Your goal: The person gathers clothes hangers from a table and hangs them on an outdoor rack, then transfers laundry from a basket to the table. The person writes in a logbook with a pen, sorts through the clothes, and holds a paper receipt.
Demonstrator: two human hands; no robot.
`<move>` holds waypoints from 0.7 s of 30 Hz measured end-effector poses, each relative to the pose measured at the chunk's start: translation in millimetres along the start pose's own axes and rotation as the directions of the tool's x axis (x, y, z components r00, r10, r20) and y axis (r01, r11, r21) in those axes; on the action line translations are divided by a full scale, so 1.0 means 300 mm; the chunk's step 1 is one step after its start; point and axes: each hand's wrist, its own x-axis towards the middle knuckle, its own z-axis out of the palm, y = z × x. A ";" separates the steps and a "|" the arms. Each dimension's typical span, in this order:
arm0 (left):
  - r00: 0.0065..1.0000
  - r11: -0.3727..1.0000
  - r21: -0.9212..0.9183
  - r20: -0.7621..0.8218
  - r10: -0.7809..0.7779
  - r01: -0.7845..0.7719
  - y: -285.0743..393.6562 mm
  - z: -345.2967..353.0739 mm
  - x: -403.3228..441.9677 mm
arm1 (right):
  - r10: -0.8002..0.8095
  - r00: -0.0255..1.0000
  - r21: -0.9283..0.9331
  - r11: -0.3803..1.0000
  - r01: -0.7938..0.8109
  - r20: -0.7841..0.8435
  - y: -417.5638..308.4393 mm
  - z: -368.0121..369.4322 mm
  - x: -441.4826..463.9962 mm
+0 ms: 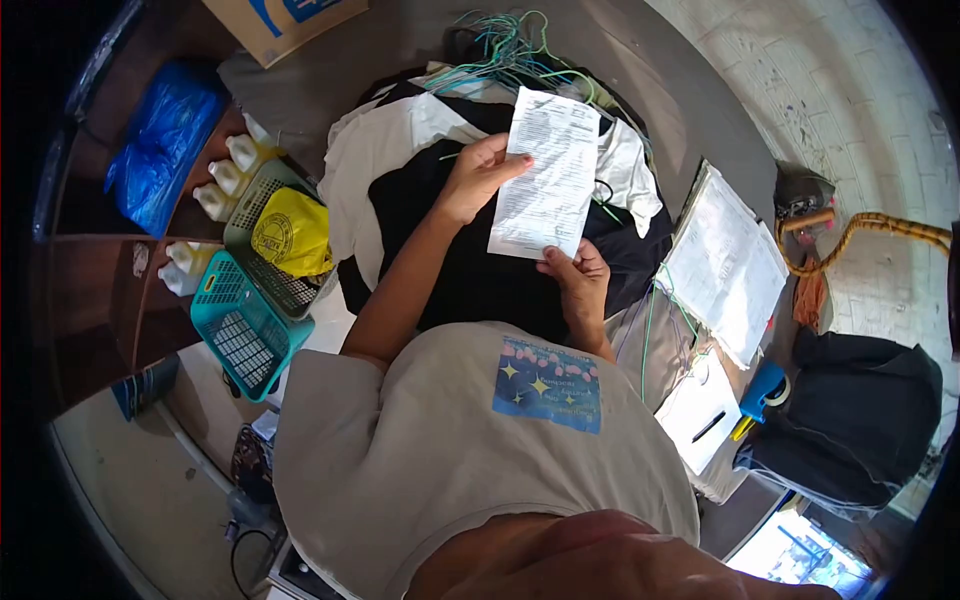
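A printed sheet of paper [548,180] is held up between my two hands, above a pile of clothes. My left hand [478,180] grips its left edge, the thumb lying across the front. At the bottom right corner, my right hand [578,285] pinches the sheet between thumb and fingers. Beneath lie black cloth [420,205] and white garments [355,150]. A tangle of green and blue strings [505,50] rests at the far side of the pile.
To the right lie a stack of papers [725,260], a pen [709,427], a blue tape dispenser [762,390] and a black bag [865,415]. To the left stand a teal basket [240,325], a yellow bag [292,232] and several jugs [228,178]. A cardboard box [290,25] sits at the back.
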 end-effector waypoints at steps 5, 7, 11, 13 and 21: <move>0.999 0.999 0.033 -0.032 -0.002 0.003 -0.006 -0.002 0.004 | 0.010 1.000 0.012 1.000 -0.010 0.004 0.004 -0.005 0.003; 1.000 0.999 0.038 -0.031 -0.005 0.006 -0.006 0.000 0.005 | 0.007 1.000 0.014 1.000 -0.007 0.009 0.005 -0.007 0.002; 0.999 0.999 0.039 -0.036 -0.006 0.007 -0.001 0.003 0.004 | 0.005 1.000 0.038 0.999 -0.005 0.014 0.000 -0.002 0.001; 0.999 0.999 0.037 -0.031 -0.012 0.013 -0.002 0.001 0.004 | 0.005 1.000 0.033 0.999 -0.006 0.012 0.001 -0.001 0.002; 0.999 0.999 0.050 -0.043 -0.002 0.005 0.002 0.007 0.004 | 0.012 1.000 0.040 0.999 -0.013 0.017 -0.001 -0.001 0.001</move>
